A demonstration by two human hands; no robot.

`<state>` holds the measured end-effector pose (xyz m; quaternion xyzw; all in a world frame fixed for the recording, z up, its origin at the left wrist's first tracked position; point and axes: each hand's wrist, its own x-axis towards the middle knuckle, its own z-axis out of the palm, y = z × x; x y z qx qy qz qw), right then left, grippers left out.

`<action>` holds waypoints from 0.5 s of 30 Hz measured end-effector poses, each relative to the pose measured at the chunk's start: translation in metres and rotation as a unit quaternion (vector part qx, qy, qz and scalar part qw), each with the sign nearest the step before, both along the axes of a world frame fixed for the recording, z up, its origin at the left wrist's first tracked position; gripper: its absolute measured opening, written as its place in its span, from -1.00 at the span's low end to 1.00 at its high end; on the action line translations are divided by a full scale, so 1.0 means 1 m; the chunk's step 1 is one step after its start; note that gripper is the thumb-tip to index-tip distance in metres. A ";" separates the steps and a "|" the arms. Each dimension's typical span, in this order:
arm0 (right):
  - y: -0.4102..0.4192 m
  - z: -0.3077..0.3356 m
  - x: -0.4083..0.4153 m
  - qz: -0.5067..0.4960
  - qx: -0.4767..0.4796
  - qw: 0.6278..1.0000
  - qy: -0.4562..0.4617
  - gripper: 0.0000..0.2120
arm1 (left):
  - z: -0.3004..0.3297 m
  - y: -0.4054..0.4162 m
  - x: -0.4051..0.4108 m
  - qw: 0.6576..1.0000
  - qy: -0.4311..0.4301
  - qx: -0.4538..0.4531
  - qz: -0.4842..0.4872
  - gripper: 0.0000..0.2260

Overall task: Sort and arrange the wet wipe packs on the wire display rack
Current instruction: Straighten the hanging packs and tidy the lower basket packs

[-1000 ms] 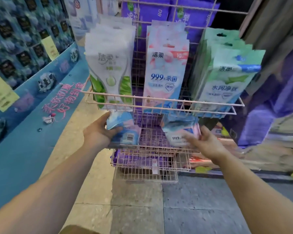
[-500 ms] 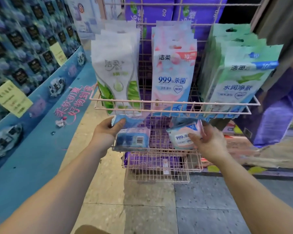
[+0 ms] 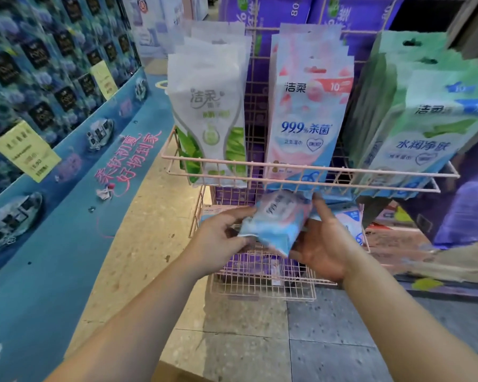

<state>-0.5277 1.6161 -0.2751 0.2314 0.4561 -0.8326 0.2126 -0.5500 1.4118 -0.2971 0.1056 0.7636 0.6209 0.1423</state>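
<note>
A pink wire display rack [image 3: 309, 172] stands ahead with three rows of hanging wet wipe packs: white-and-green packs [image 3: 210, 117] on the left, pink-and-blue packs [image 3: 307, 114] in the middle, mint-green packs [image 3: 425, 119] on the right. Below the upper rail, both hands hold one small pink-and-blue wipe pack [image 3: 276, 224], tilted. My left hand [image 3: 221, 238] grips its left end; my right hand [image 3: 326, 241] cups its right side and underside. Another small pack [image 3: 351, 224] lies on the lower shelf behind my right hand.
A blue display base [image 3: 75, 205] with pink lettering runs along the left, with yellow price tags [image 3: 25, 150] above it. Purple cartons [image 3: 287, 12] stand behind the rack. A lower wire basket [image 3: 262, 282] juts out under the hands. The floor below is stone tile.
My hands, earlier apart on separate packs on the lower shelf, have come together at the middle and now both hold one small pink-and-blue pack. The view has moved closer to the rack.
</note>
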 end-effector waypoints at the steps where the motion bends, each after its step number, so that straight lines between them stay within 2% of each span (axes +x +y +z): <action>1: 0.000 0.000 0.001 0.004 0.010 1.000 -0.011 -0.38 | -0.001 0.002 -0.001 1.000 0.010 -0.004 0.005 -0.50; 3: 0.001 -0.001 0.000 -0.001 0.024 0.999 -0.030 -0.59 | -0.003 0.002 -0.002 1.000 0.011 -0.022 0.011 -0.48; 4: 0.001 -0.003 -0.001 -0.013 0.021 0.999 -0.025 -0.64 | -0.003 0.002 -0.003 0.999 -0.032 0.022 0.013 -0.48; 5: 0.001 -0.004 -0.002 -0.027 0.012 1.000 -0.010 -0.63 | -0.001 0.002 -0.004 0.990 -0.099 0.101 0.028 -0.47; 7: -0.002 -0.008 -0.004 -0.053 -0.022 0.998 0.030 -0.54 | 0.005 0.002 -0.005 0.929 -0.236 0.278 0.057 -0.54; 8: -0.004 -0.009 -0.004 -0.059 -0.043 0.996 0.050 -0.45 | 0.009 0.003 -0.006 0.911 -0.261 0.312 0.069 -0.60; 9: -0.006 -0.012 -0.003 -0.058 -0.058 0.995 0.064 -0.37 | 0.011 0.004 -0.006 0.912 -0.268 0.300 0.078 -0.64; 11: -0.007 -0.015 -0.004 -0.056 -0.060 0.994 0.076 -0.37 | 0.011 0.004 -0.007 0.942 -0.254 0.205 0.077 -0.61; 13: -0.005 -0.015 -0.005 -0.041 -0.009 0.996 0.081 -0.38 | 0.012 0.000 -0.007 0.960 -0.233 0.140 0.067 -0.60; 15: 0.000 -0.011 -0.008 -0.008 0.075 0.993 0.088 -0.36 | 0.014 -0.005 -0.011 0.966 -0.214 0.130 0.068 -0.70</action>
